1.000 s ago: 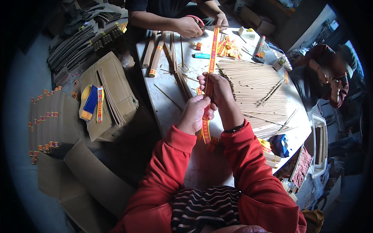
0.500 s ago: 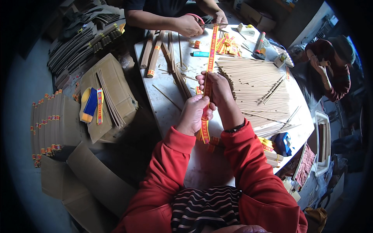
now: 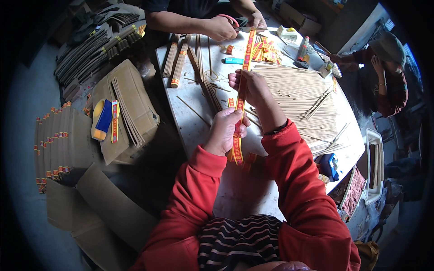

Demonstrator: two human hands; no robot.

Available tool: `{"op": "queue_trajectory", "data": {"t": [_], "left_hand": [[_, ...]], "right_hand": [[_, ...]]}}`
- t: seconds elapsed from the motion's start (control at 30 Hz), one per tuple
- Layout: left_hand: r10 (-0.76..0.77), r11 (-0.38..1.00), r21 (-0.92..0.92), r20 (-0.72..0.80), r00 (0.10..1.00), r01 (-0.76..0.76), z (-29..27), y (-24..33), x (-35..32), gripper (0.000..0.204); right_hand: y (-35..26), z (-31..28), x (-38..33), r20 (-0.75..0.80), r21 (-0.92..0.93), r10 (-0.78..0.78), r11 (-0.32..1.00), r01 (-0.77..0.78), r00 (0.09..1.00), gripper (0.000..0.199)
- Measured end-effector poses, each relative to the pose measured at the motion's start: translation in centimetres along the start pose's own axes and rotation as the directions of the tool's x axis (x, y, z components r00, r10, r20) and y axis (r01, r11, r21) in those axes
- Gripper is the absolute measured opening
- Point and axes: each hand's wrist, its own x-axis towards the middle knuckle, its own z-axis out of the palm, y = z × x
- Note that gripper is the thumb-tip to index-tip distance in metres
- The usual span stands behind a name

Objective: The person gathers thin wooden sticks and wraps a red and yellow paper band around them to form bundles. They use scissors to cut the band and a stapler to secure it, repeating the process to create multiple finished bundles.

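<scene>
A long red-and-yellow printed paper strip (image 3: 248,49) runs up the middle of the view, away from me. My left hand (image 3: 220,132) is closed on its lower part, and the tail hangs below the fingers. Farther up, my right hand (image 3: 254,89) has the strip between thumb and fingers. At the far end, another person's hand (image 3: 221,29) holds red-handled scissors (image 3: 244,29) across the strip's top. That person's other hand (image 3: 257,20) is beside the blades. More cut strips (image 3: 266,50) lie in a pile on the table.
The white table (image 3: 190,101) carries a wide layer of thin brown sticks (image 3: 298,97), banded stick bundles (image 3: 181,61) and a blue tape dispenser (image 3: 329,166). On my left are a cardboard box (image 3: 131,97), an open carton (image 3: 108,203) and labelled bundles (image 3: 52,142). Another person (image 3: 384,67) is at right.
My right hand has moved up along the strip, away from my left hand, which stays nearly in place. The person at right has shifted their arms. The scissors have hardly moved.
</scene>
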Motion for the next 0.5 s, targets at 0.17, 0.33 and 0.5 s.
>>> {"op": "queue_trajectory", "data": {"t": [0.17, 0.33, 0.5], "left_hand": [[-0.002, 1.000, 0.001, -0.003, 1.000, 0.002, -0.3, 0.1, 0.0, 0.012], [-0.022, 0.998, 0.055, -0.027, 0.999, 0.024, 0.4, 0.1, -0.3, 0.012], [-0.045, 0.997, 0.061, -0.048, 0.998, 0.048, 1.4, 0.0, -0.5, 0.011]], "right_hand": [[-3.1, -0.9, 7.4, -0.094, -0.118, -0.005, 0.993, -0.006, 0.996, 0.022], [-6.1, -2.0, 12.4, -0.237, -0.208, -0.067, 0.978, 0.016, 0.969, 0.018], [-7.6, -6.6, 18.2, -0.126, -0.199, -0.062, 0.979, 0.036, 0.990, 0.017]]}}
